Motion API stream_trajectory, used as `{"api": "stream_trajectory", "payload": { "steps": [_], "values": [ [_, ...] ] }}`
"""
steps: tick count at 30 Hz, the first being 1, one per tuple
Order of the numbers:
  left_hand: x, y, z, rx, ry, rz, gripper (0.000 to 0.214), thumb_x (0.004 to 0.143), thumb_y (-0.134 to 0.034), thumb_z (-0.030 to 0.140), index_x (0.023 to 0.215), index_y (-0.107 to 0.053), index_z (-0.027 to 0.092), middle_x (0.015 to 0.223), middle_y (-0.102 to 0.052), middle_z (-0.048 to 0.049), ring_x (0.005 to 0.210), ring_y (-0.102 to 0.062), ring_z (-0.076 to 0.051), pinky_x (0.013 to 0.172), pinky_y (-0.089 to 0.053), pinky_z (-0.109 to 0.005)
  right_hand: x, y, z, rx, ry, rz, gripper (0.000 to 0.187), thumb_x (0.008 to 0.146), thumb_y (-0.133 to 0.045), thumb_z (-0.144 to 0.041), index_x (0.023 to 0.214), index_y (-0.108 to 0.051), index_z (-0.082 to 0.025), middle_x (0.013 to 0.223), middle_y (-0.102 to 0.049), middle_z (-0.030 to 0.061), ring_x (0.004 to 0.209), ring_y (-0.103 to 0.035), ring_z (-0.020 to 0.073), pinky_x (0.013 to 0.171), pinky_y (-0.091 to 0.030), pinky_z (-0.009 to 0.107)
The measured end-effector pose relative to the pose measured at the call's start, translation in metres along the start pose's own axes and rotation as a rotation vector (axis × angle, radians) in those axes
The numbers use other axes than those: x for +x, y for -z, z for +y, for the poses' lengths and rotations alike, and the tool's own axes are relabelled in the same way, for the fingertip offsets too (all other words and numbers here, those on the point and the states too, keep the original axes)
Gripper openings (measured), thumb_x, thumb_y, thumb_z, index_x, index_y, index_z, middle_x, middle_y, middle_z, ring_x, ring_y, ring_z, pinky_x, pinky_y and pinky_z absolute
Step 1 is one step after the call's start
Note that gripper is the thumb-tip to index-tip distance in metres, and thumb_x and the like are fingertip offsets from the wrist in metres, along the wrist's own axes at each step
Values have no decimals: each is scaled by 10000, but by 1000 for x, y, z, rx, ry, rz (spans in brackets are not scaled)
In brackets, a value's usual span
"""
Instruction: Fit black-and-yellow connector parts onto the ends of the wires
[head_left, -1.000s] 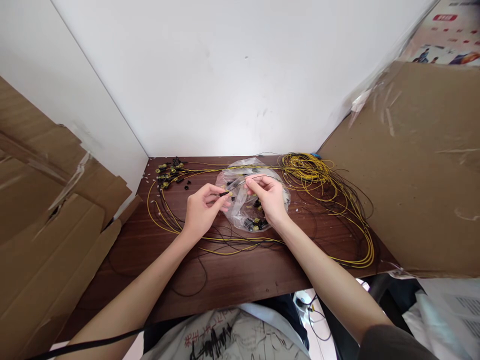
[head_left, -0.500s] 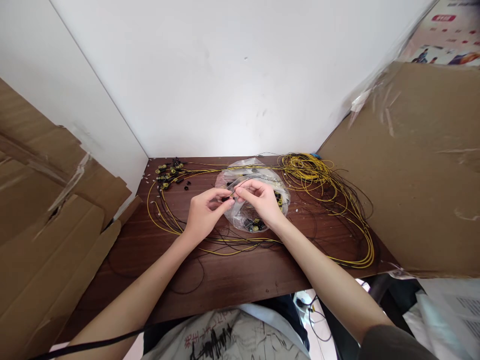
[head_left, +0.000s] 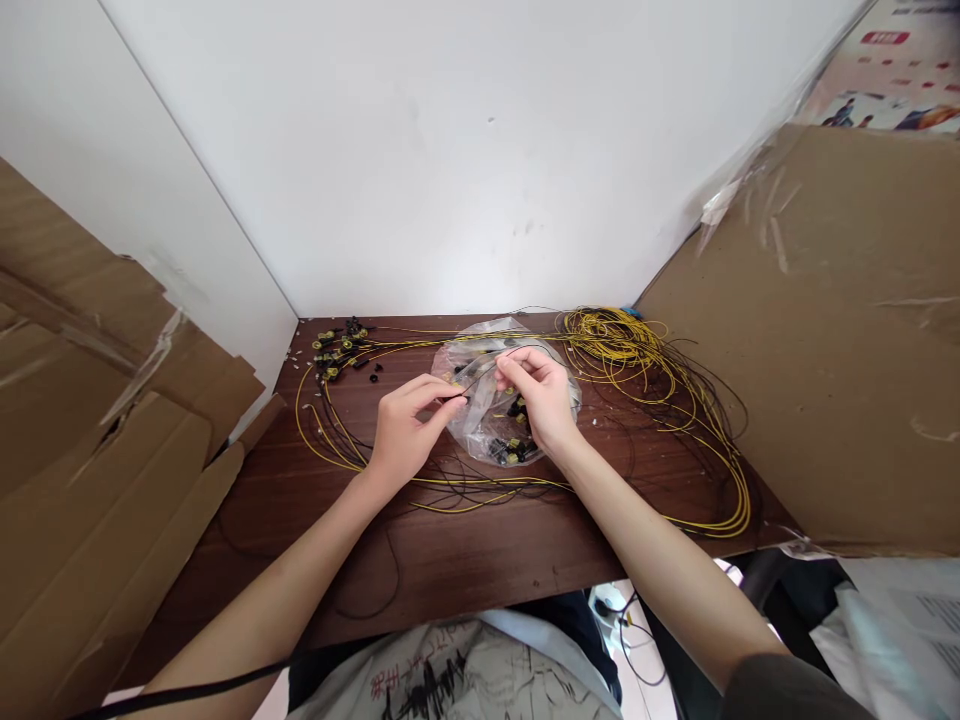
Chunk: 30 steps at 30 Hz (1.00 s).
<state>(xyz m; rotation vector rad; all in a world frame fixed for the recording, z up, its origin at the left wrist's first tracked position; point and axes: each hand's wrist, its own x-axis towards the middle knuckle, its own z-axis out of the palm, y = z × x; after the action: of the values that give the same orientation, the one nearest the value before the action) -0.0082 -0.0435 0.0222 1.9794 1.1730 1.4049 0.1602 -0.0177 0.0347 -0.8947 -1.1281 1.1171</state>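
Note:
My left hand pinches a small dark piece at its fingertips, with a thin black wire running out of it. The same wire passes between the thumb and fingers of my right hand, a short way to the right and slightly higher. Both hands are above a clear plastic bag, which holds several small black and yellow parts. What exactly the dark piece in my left fingers is, I cannot make out.
Coiled yellow wire lies at the back right, its strands looping along the table. Several black and yellow connectors are heaped at the back left. Cardboard sheets stand at both sides, a white wall behind.
My right hand has slid right and slightly up, away from my left fingertips, and more of the black wire shows between the hands. My left hand has hardly moved.

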Motion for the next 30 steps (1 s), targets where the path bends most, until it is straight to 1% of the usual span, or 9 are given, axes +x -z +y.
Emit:
{"api": "stream_trajectory", "payload": {
  "steps": [3, 5, 10, 12, 17, 20, 24, 27, 30],
  "values": [
    [0, 0, 1, 64, -75, 3, 115, 829, -610, 228, 829, -717, 186, 821, -691, -46, 787, -633, -153, 743, -506, -272, -1, -1, -1, -3, -36, -68, 240, 692, -713, -406, 701, -613, -188, 638, -604, -16, 564, -536, 104, 586, -468, 251],
    [0, 0, 1, 79, -106, 4, 115, 830, -611, 229, 836, -718, 189, 823, -691, -46, 788, -633, -153, 753, -504, -277, -2, -2, -1, -21, -52, -125, 263, 685, -717, -433, 704, -625, -188, 673, -623, -8, 576, -552, 106, 595, -485, 256],
    [0, 0, 0, 74, -129, 1, 107, 830, -607, 209, 834, -712, 184, 824, -680, -44, 774, -624, -142, 731, -494, -256, -6, -4, 4, -76, -43, -306, 251, 697, -717, -426, 745, -667, -185, 753, -657, 15, 630, -596, 119, 620, -501, 264],
    [0, 0, 0, 80, -121, 3, 109, 834, -601, 207, 834, -707, 184, 820, -672, -43, 768, -618, -141, 719, -491, -254, -7, -4, 5, -92, -14, -334, 225, 708, -714, -403, 746, -676, -185, 781, -665, 22, 644, -600, 120, 630, -498, 266],
    [0, 0, 0, 92, -116, -6, 115, 839, -594, 226, 839, -704, 190, 835, -674, -44, 796, -620, -148, 749, -496, -266, -6, -4, 3, -95, -7, -275, 226, 680, -731, -405, 706, -687, -186, 784, -684, 28, 606, -593, 120, 611, -504, 277],
    [0, 0, 1, 98, -127, 8, 113, 837, -598, 222, 836, -705, 189, 832, -676, -43, 802, -622, -150, 757, -498, -273, -5, -4, 2, -64, -16, -184, 242, 657, -743, -417, 695, -688, -185, 797, -693, 32, 585, -591, 121, 595, -518, 284],
    [1, 0, 1, 101, -145, 22, 114, 838, -597, 207, 851, -709, 190, 829, -672, -43, 801, -620, -150, 754, -496, -278, -3, -1, 4, -46, -1, -78, 212, 674, -736, -389, 717, -695, -186, 778, -692, 31, 627, -605, 133, 616, -521, 284],
    [0, 0, 0, 104, -166, 28, 116, 835, -602, 193, 867, -713, 181, 841, -667, -51, 818, -620, -153, 762, -493, -280, -2, 0, 5, -28, 14, -75, 186, 687, -733, -364, 720, -697, -185, 784, -692, 32, 643, -612, 135, 607, -513, 278],
    [0, 0, -1, 112, -172, 34, 114, 831, -605, 190, 864, -714, 181, 840, -663, -54, 819, -619, -156, 763, -493, -284, -2, 0, 5, -7, -4, -120, 188, 698, -727, -365, 752, -701, -187, 787, -687, 24, 630, -609, 123, 604, -510, 270]
  ]
}}
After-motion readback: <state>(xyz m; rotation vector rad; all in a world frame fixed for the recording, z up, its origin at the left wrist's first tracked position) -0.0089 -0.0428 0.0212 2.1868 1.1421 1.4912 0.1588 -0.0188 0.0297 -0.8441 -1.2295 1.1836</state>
